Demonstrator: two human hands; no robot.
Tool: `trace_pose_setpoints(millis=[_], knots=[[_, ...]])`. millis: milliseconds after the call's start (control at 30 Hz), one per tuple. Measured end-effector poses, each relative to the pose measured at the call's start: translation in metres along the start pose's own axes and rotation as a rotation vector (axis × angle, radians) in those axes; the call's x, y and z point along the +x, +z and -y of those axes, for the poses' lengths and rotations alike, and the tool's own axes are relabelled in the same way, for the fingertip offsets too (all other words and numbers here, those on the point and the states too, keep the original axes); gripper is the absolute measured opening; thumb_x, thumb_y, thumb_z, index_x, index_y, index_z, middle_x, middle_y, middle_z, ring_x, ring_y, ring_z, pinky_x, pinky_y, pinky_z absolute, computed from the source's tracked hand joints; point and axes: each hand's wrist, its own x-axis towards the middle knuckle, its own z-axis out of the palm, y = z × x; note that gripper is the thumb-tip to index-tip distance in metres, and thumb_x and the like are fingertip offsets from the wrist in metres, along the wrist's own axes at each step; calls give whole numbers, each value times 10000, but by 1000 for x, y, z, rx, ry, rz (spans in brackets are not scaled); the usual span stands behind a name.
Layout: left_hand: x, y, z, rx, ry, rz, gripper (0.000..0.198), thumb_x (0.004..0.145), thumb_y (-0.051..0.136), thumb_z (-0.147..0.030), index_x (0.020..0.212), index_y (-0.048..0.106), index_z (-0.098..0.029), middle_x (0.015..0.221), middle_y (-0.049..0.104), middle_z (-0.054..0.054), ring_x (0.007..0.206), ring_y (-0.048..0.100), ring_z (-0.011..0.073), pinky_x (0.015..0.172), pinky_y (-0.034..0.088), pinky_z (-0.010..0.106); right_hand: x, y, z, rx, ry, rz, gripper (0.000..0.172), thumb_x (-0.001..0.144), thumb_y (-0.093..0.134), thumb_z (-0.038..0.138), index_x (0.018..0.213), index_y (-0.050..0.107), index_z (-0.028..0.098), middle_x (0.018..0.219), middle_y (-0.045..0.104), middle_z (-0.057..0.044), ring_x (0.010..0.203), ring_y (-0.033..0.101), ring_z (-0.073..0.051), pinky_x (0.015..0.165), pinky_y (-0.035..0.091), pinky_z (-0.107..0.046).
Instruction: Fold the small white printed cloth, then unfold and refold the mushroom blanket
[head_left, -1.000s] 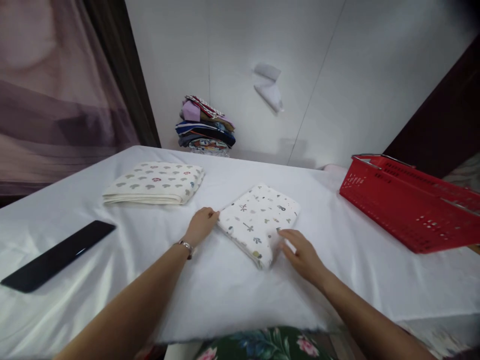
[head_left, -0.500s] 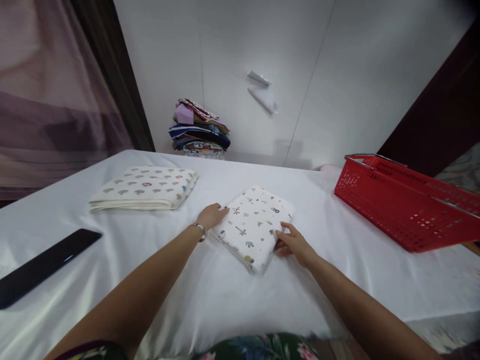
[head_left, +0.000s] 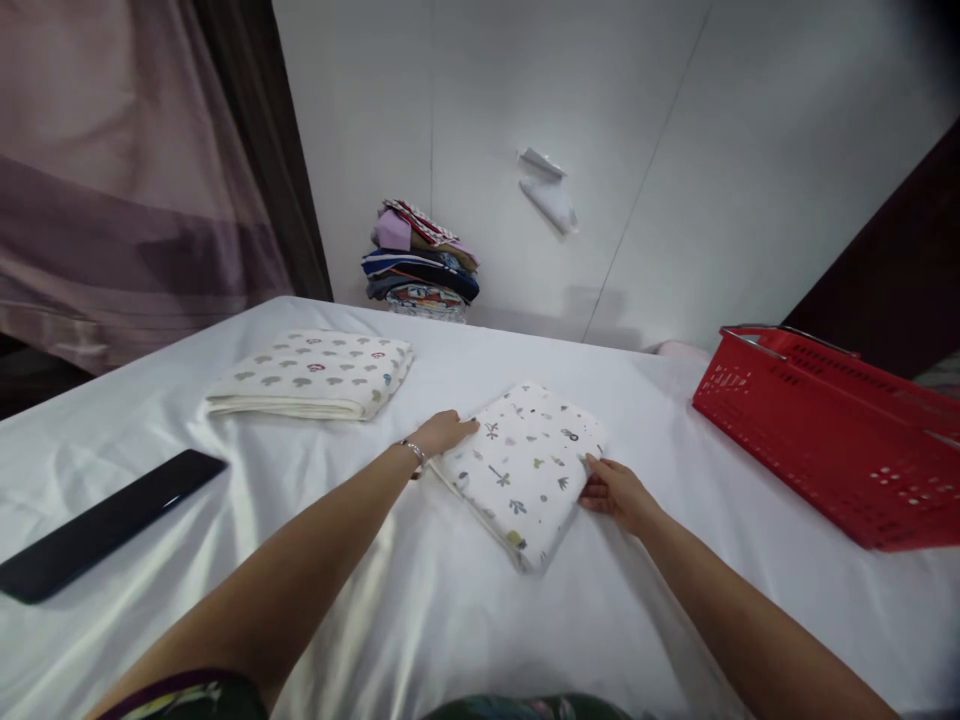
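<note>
A folded white cloth (head_left: 525, 470) with small plant and leaf prints lies flat in the middle of the white-covered bed, one corner pointing at me. At its left edge is my left hand (head_left: 444, 433), thumb on top and fingers closed on the side; a bracelet circles that wrist. My right hand (head_left: 619, 493) pinches the right edge, its fingers curled beneath the thumb. Further left rests a second folded cloth (head_left: 319, 372), cream with grey cloud-like shapes and a few red ones, touched by neither hand.
A red plastic basket (head_left: 817, 430) with metal handles stands on the right. On the left lies a long black flat object (head_left: 112, 520). Behind the white sheet (head_left: 360, 590), a pile of folded clothes (head_left: 421, 265) sits against the wall. A curtain (head_left: 135, 180) hangs at far left.
The view has swung slightly left, so everything sits further right in the picture. My right hand's fingers have drawn in at the cloth's edge. The left hand keeps its place on the cloth.
</note>
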Motion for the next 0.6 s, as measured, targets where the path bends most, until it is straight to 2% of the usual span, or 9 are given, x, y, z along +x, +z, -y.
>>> trace_pose_setpoints(millis=[133, 167, 300, 400, 500, 600], knots=[[-7, -1, 5, -41, 16, -32, 431, 762, 424, -537, 928, 550, -160, 1073, 620, 128, 936, 583, 248, 739, 427, 307, 16, 3, 14, -114, 88, 26, 233, 783, 611, 354, 828, 517, 146, 570, 552, 7, 462, 543, -100, 449, 497, -220], [-11, -1, 7, -51, 24, -45, 423, 770, 416, -537, 926, 545, -166, 1068, 621, 121, 935, 582, 242, 745, 424, 304, 19, 3, 18, -140, 58, 29, 210, 778, 611, 330, 821, 522, 145, 563, 551, 10, 454, 531, -93, 436, 480, -207], [-38, 6, 18, -164, 4, -97, 420, 791, 379, -552, 936, 527, -188, 997, 639, 95, 868, 599, 223, 690, 425, 292, 31, 5, 34, -212, -215, 30, 206, 735, 633, 320, 834, 555, 157, 605, 571, 17, 476, 512, -79, 444, 437, -187], [-63, 21, 27, -243, -30, -63, 403, 783, 400, -537, 940, 524, -187, 931, 648, 90, 787, 608, 215, 618, 417, 282, 42, 6, 36, -314, -165, 22, 220, 705, 643, 348, 771, 542, 165, 547, 528, 35, 450, 473, -84, 420, 393, -201], [-80, 32, 34, -299, -29, 22, 448, 767, 413, -573, 982, 509, -192, 872, 648, 75, 709, 609, 203, 562, 410, 274, 49, 6, 35, -529, -101, 14, 265, 722, 606, 426, 714, 514, 177, 484, 471, 46, 427, 451, -104, 410, 368, -227], [-84, 32, 37, -297, -47, 51, 506, 748, 412, -622, 1024, 492, -205, 863, 644, 68, 682, 611, 204, 544, 407, 275, 48, 6, 39, -863, -249, -68, 312, 744, 568, 468, 845, 573, 173, 623, 577, -19, 593, 573, -175, 550, 446, -291]])
